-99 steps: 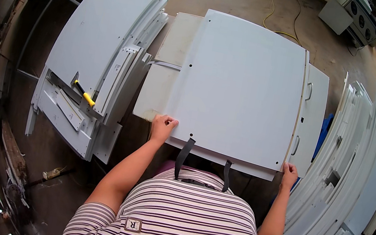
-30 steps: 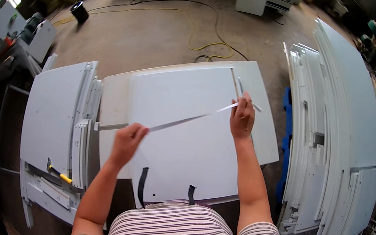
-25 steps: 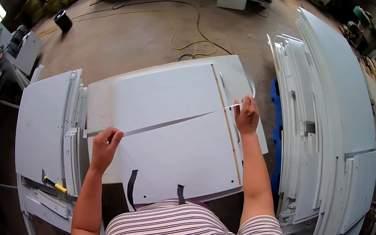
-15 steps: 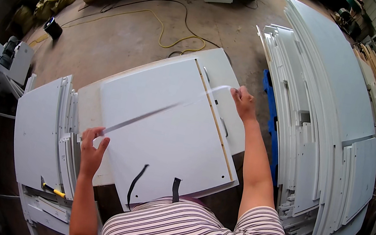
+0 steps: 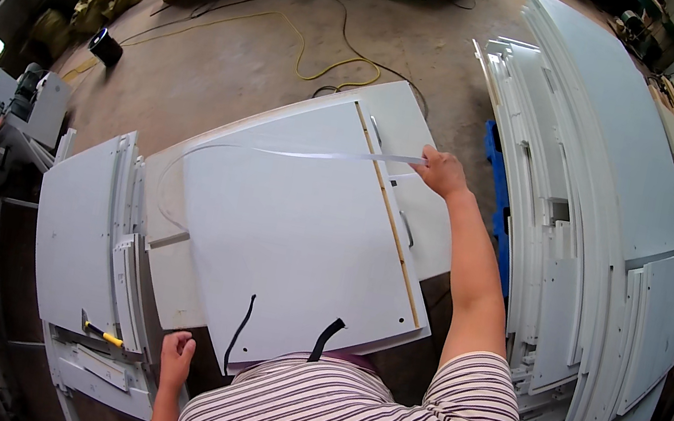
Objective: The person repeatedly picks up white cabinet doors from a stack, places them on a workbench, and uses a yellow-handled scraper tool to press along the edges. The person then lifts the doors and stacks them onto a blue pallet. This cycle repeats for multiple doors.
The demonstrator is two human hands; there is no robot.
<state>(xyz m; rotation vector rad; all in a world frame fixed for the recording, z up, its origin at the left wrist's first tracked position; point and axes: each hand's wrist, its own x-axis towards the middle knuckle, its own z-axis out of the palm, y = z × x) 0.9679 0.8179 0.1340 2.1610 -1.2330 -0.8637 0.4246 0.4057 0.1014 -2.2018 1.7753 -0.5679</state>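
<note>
A large white panel (image 5: 297,231) lies flat in front of me, with a bare wood-coloured edge (image 5: 389,220) along its right side. My right hand (image 5: 441,172) pinches one end of a thin white strip (image 5: 311,154) at the panel's far right corner. The strip arcs left over the panel and droops down past its left edge. My left hand (image 5: 176,357) hangs low beside the panel's near left corner, fingers curled, with nothing visible in it. Two black straps (image 5: 326,340) dangle over the near edge by my striped shirt.
A stack of white panels (image 5: 81,229) with a yellow-handled tool (image 5: 104,336) lies on my left. Tall stacks of long white panels (image 5: 601,194) fill the right, over a blue pallet (image 5: 495,171). A yellow cable (image 5: 312,44) and a black bucket (image 5: 105,45) are on the concrete floor.
My left hand has let go of the strip and dropped to the near left corner. The strip, earlier taut between both hands, now sags from my right hand alone.
</note>
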